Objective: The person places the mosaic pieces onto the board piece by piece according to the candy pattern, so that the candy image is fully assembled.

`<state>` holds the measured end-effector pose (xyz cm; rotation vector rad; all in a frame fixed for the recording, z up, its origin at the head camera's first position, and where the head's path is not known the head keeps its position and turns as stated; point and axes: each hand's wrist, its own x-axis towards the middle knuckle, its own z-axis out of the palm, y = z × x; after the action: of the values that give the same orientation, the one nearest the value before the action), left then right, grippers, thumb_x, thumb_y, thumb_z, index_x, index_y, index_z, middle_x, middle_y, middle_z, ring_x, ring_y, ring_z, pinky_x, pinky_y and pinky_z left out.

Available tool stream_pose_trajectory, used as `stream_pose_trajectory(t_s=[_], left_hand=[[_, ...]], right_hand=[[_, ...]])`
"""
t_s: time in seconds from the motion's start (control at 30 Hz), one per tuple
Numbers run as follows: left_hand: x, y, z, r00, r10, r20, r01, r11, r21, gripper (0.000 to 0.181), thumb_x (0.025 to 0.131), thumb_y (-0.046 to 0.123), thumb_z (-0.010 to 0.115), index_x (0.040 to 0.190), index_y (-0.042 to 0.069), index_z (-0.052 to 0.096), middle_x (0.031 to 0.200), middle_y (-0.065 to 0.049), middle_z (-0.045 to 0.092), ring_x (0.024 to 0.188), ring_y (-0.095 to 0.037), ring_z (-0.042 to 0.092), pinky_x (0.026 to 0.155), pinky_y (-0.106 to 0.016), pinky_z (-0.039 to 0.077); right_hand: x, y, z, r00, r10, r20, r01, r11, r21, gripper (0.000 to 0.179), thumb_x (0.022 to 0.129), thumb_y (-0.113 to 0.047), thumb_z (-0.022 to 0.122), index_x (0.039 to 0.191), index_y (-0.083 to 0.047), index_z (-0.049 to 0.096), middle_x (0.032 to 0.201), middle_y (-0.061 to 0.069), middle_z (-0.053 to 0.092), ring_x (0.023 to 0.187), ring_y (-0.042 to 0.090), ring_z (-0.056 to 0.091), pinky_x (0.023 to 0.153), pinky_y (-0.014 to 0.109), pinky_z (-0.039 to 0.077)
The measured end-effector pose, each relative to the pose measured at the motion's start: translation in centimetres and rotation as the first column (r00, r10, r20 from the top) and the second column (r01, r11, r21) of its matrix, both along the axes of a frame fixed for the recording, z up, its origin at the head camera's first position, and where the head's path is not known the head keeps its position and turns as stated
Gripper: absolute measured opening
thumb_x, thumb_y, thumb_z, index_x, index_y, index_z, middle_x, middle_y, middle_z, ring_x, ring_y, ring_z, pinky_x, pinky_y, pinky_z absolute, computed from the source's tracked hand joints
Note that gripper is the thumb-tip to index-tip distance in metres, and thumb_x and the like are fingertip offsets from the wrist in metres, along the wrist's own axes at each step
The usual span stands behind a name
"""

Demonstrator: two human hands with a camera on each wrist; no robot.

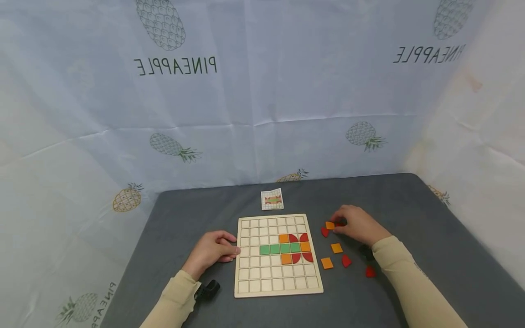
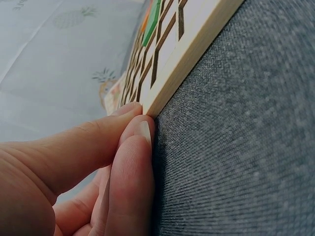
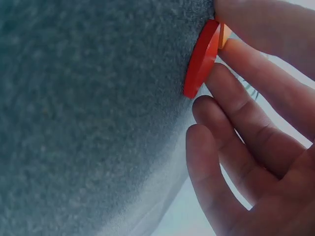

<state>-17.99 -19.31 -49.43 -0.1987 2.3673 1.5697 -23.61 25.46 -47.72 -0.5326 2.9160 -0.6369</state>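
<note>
A wooden grid board (image 1: pixel 265 273) lies on the dark table, with green squares (image 1: pixel 275 249), orange squares (image 1: pixel 285 259) and red quarter-round tiles (image 1: pixel 296 258) set in its cells. At its left edge, my left hand (image 1: pixel 211 249) pinches the rim between thumb and index finger. To the right of the board, my right hand (image 1: pixel 360 223) holds an orange square tile (image 1: pixel 330 225) between thumb and index finger, just off the table. Beside those fingers stands a red curved tile (image 3: pixel 203 61) in the right wrist view; whether a finger touches it I cannot tell.
Loose orange tiles (image 1: pixel 337 248) and red tiles (image 1: pixel 346 261) are scattered right of the board, one red piece (image 1: pixel 370 272) close to the right sleeve. Behind the board lies a small pattern card (image 1: pixel 272 205). A pineapple-print cloth (image 1: pixel 254 100) hangs along the table's back edge.
</note>
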Motion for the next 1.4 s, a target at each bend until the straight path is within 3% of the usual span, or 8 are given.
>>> stream_pose_trajectory(t_s=[0.23, 0.4, 0.9, 1.1, 1.4], left_hand=[[-0.1, 0.0, 0.0, 1.000, -0.006, -0.002, 0.006, 1.000, 0.005, 0.039, 0.084, 0.012, 0.094, 0.116, 0.002, 0.075, 0.087, -0.011, 0.076, 0.074, -0.017, 0.077, 0.071, -0.033, 0.069], [-0.2, 0.0, 0.0, 1.000, 0.000, 0.006, 0.000, 1.000, 0.008, 0.038, 0.084, 0.012, 0.094, 0.115, 0.002, 0.075, 0.087, -0.011, 0.076, 0.073, -0.017, 0.076, 0.071, -0.033, 0.068], [-0.3, 0.1, 0.1, 1.000, -0.011, -0.006, 0.011, 1.000, 0.019, 0.039, 0.083, 0.013, 0.095, 0.116, 0.003, 0.075, 0.088, -0.011, 0.077, 0.075, -0.018, 0.078, 0.071, -0.033, 0.069], [-0.3, 0.2, 0.1, 1.000, -0.019, -0.016, 0.020, 0.999, 0.030, 0.039, 0.083, 0.012, 0.095, 0.115, 0.001, 0.075, 0.088, -0.011, 0.076, 0.075, -0.018, 0.078, 0.070, -0.033, 0.069], [-0.1, 0.0, 0.1, 1.000, 0.006, 0.000, -0.006, 1.000, 0.010, 0.037, 0.084, 0.012, 0.094, 0.114, 0.002, 0.075, 0.087, -0.011, 0.076, 0.073, -0.017, 0.077, 0.070, -0.032, 0.068]], right_hand=[[-0.3, 0.0, 0.0, 0.999, -0.039, 0.011, 0.039, 0.999, 0.000, 0.016, 0.092, -0.018, 0.087, 0.108, -0.015, 0.083, 0.107, 0.002, 0.073, 0.096, 0.021, 0.067, 0.088, 0.048, 0.063], [-0.5, -1.8, 0.5, 0.999, -0.038, -0.008, 0.037, 0.999, -0.026, 0.016, 0.093, -0.021, 0.087, 0.107, -0.016, 0.084, 0.108, 0.002, 0.073, 0.097, 0.022, 0.067, 0.089, 0.048, 0.063], [1.0, -12.8, 1.1, 0.997, 0.077, 0.010, -0.075, 0.990, -0.123, 0.011, 0.093, -0.021, 0.088, 0.103, -0.018, 0.085, 0.100, -0.006, 0.071, 0.088, 0.011, 0.059, 0.080, 0.032, 0.059], [1.8, -14.2, 0.5, 0.985, 0.163, -0.059, -0.168, 0.982, -0.088, 0.012, 0.091, -0.020, 0.090, 0.100, -0.018, 0.084, 0.096, -0.007, 0.069, 0.086, 0.008, 0.057, 0.073, 0.026, 0.056], [2.0, -15.1, 0.4, 0.980, 0.185, -0.073, -0.190, 0.979, -0.067, 0.014, 0.090, -0.021, 0.091, 0.102, -0.018, 0.084, 0.096, -0.007, 0.068, 0.086, 0.008, 0.056, 0.074, 0.027, 0.056]])
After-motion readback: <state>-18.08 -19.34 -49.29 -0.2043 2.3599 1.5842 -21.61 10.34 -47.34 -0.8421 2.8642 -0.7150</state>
